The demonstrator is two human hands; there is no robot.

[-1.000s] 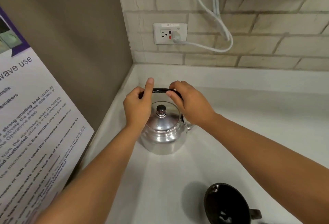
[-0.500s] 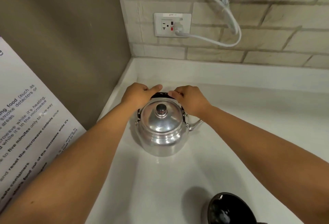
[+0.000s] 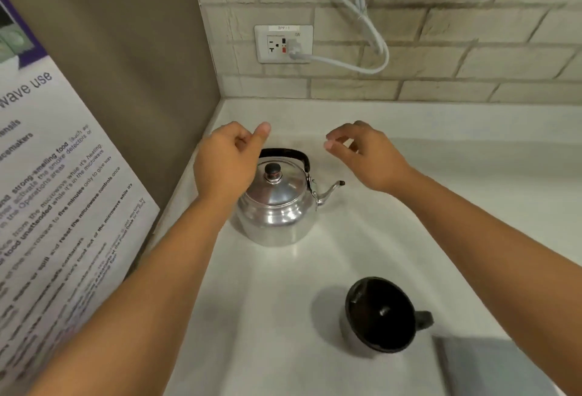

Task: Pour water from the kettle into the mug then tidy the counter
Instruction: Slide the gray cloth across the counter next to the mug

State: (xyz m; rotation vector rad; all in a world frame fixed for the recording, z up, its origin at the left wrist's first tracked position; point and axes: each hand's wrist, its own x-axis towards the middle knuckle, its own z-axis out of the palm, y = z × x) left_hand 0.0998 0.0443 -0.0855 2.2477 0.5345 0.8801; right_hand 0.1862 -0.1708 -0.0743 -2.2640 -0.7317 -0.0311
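Note:
A shiny metal kettle (image 3: 277, 209) with a black handle and knob stands on the white counter (image 3: 267, 317) near the back left corner, spout pointing right. My left hand (image 3: 225, 159) hovers over its left side, fingers loosely curled, holding nothing. My right hand (image 3: 367, 156) floats to the right of the handle, above the spout, fingers apart and empty. A black mug (image 3: 379, 313) with its handle to the right stands at the front right, dark inside.
A brown side wall with a printed microwave notice (image 3: 53, 200) bounds the left. The brick back wall carries an outlet (image 3: 283, 43) with a white cord (image 3: 362, 33) plugged in. A grey flat object (image 3: 485, 364) lies at the front right corner.
Both hands have let go of the kettle's handle and lifted apart, left to the left, right to the right. The handle now lies folded back.

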